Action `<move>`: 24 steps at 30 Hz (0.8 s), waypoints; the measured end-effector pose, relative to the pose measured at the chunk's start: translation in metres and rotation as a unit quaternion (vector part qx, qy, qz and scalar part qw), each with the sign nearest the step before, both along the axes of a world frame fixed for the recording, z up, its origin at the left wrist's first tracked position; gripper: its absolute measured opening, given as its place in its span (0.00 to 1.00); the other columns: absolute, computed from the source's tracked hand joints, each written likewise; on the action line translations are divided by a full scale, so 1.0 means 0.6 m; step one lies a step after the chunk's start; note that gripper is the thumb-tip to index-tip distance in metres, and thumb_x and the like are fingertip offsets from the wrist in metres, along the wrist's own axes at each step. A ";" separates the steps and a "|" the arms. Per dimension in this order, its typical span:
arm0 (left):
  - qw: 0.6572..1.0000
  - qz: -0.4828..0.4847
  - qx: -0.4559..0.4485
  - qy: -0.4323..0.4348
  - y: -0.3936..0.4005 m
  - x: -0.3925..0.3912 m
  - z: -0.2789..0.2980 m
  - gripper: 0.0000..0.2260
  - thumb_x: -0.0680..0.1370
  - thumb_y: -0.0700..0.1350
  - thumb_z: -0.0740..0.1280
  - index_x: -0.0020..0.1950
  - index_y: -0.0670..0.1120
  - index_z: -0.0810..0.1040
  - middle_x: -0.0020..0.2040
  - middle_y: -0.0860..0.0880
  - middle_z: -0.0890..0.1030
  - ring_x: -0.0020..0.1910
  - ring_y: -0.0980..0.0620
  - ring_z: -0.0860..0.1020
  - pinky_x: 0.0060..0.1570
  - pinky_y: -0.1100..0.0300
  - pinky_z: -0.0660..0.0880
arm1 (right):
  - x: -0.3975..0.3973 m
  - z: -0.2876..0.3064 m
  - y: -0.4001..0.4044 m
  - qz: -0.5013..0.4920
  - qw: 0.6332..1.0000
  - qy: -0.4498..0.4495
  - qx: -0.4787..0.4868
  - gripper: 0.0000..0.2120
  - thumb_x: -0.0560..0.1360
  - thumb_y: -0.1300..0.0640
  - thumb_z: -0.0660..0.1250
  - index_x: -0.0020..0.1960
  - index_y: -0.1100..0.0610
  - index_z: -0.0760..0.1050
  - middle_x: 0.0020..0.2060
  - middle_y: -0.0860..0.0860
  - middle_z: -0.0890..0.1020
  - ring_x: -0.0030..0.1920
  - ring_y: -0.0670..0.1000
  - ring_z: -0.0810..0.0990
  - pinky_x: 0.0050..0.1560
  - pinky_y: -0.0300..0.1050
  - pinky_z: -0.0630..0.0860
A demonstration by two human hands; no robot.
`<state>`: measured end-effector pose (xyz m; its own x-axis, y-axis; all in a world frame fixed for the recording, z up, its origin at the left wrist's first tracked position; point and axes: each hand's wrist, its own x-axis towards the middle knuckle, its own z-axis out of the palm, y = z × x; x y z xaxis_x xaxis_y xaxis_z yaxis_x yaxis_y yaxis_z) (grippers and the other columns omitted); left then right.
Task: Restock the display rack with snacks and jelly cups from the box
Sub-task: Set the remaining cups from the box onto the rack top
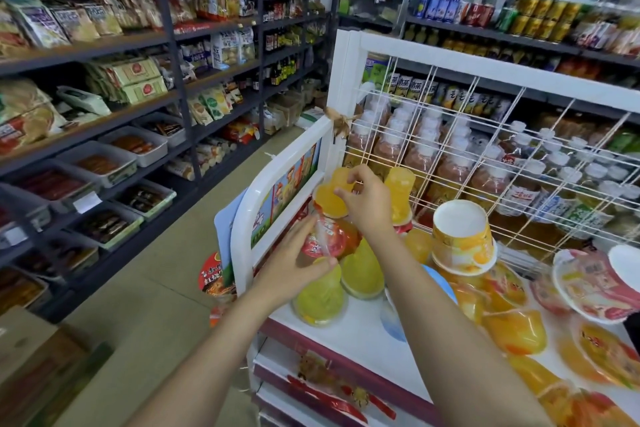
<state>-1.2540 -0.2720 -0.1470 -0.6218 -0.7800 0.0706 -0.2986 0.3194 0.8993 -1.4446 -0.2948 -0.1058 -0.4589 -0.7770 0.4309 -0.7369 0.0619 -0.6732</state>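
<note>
The white display rack point(346, 333) stands in front of me, its top shelf holding several orange and yellow jelly cups. My right hand point(367, 198) pinches an upturned orange jelly cup point(332, 198) at the shelf's far left corner. My left hand point(294, 267) grips a tilted jelly cup with a red printed lid point(329, 236) just below it. Yellow-green jelly cups point(322, 298) lie on their sides under both hands. Another orange cup point(400, 194) stands against the wire grid. The box is not in view.
A white wire grid point(485, 149) backs the rack, with bottled drinks behind it. Stacked paper cups point(460, 236) and pink-lidded bowls point(588, 281) sit on the shelf to the right. Dark snack shelves point(104, 97) line the aisle on the left. A cardboard edge point(41, 357) shows at lower left.
</note>
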 end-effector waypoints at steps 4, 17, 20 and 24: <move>1.000 -0.002 -0.005 -0.001 0.001 -0.001 0.000 0.36 0.78 0.54 0.70 0.80 0.58 0.54 0.71 0.71 0.53 0.72 0.70 0.52 0.71 0.64 0.51 | -0.001 -0.005 -0.001 -0.019 1.000 -0.004 -0.018 0.13 0.72 0.57 0.76 0.44 0.58 0.71 0.38 0.51 0.77 0.33 0.55 0.73 0.34 0.49 0.68; 1.000 -0.012 -0.003 0.005 -0.012 0.009 -0.012 0.37 0.77 0.57 0.70 0.80 0.58 0.54 0.78 0.64 0.54 0.75 0.67 0.50 0.72 0.61 0.50 | 0.012 -0.008 -0.007 0.009 0.995 0.001 0.096 0.09 0.73 0.60 0.74 0.53 0.59 0.80 0.46 0.53 0.82 0.45 0.50 0.78 0.47 0.43 0.75; 1.000 -0.004 -0.013 -0.005 -0.015 0.006 -0.010 0.37 0.77 0.57 0.69 0.81 0.57 0.53 0.79 0.61 0.53 0.74 0.66 0.50 0.73 0.61 0.48 | 0.017 -0.003 0.014 0.011 0.996 -0.024 0.080 0.09 0.73 0.59 0.75 0.52 0.59 0.80 0.44 0.49 0.81 0.46 0.49 0.80 0.46 0.38 0.74; 0.998 -0.026 -0.030 -0.046 -0.009 0.009 0.003 0.37 0.78 0.62 0.66 0.81 0.58 0.51 0.80 0.61 0.49 0.78 0.61 0.48 0.78 0.50 0.49 | 0.048 0.026 0.077 0.007 0.997 -0.076 0.024 0.07 0.74 0.58 0.74 0.49 0.57 0.79 0.44 0.46 0.82 0.44 0.46 0.82 0.49 0.46 0.80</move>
<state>-1.2485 -0.2776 -0.1455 -0.6668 -0.7430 0.0577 -0.3609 0.3896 0.8473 -1.4160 -0.2484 -0.0901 -0.5045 -0.8022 0.3194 -0.6274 0.0864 -0.7739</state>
